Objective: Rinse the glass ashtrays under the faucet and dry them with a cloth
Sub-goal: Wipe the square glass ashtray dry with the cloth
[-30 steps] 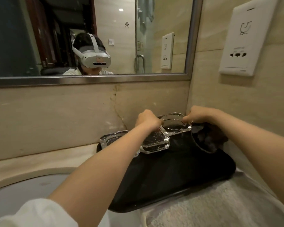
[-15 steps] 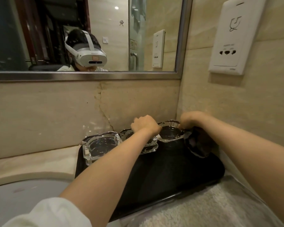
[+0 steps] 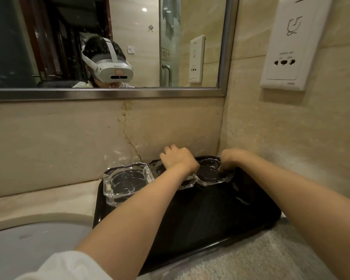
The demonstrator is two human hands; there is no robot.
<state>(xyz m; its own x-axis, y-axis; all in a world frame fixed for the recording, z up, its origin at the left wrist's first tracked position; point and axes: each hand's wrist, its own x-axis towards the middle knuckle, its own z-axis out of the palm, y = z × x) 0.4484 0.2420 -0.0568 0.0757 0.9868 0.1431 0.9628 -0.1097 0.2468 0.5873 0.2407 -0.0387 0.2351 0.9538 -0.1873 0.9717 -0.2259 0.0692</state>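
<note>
clear square glass ashtrays (image 3: 126, 179), thick notched rims

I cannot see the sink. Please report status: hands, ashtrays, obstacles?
Left hand grips middle ashtray. Right hand grips right ashtray. Left ashtray untouched; all three on black tray. No obstacle seen.

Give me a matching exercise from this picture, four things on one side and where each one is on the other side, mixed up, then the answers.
Things
1. left ashtray
2. right ashtray
3. black tray
4. socket plate

Places
A. on the side wall, above the counter
B. on the counter, between the sink and the corner
C. at the tray's left end, no hand on it
D. under the right hand, near the corner

Pairs: 1-C, 2-D, 3-B, 4-A
</note>
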